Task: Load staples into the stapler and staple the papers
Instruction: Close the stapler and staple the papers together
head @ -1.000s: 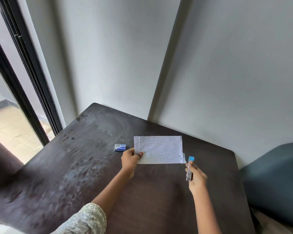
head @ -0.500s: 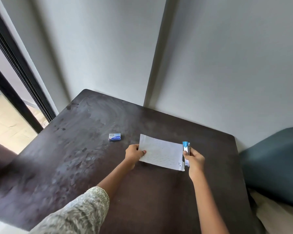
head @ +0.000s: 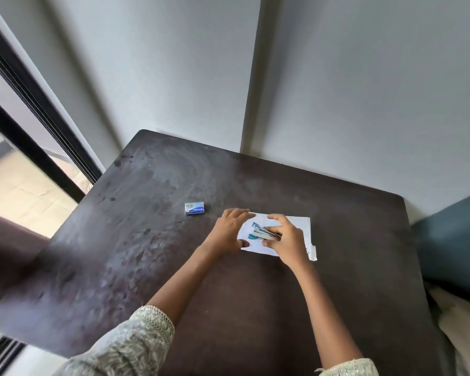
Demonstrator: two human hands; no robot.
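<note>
The white papers (head: 300, 226) lie flat on the dark table (head: 147, 253). A small blue and silver stapler (head: 261, 232) is over their left part, its two blue ends spread apart. My right hand (head: 285, 240) grips the stapler's rear from the right. My left hand (head: 229, 230) rests on the papers' left edge, fingers spread, touching the stapler's front. A small blue and white staple box (head: 194, 208) sits on the table to the left of my left hand.
Grey walls stand right behind the table's far edge. A glass door with a dark frame (head: 36, 147) is on the left. A teal cushioned seat (head: 453, 240) adjoins the table's right side.
My right hand carried the stapler from the papers' right edge leftwards over their middle. The papers settled flat, and my left hand went from pinching their corner to resting over it.
</note>
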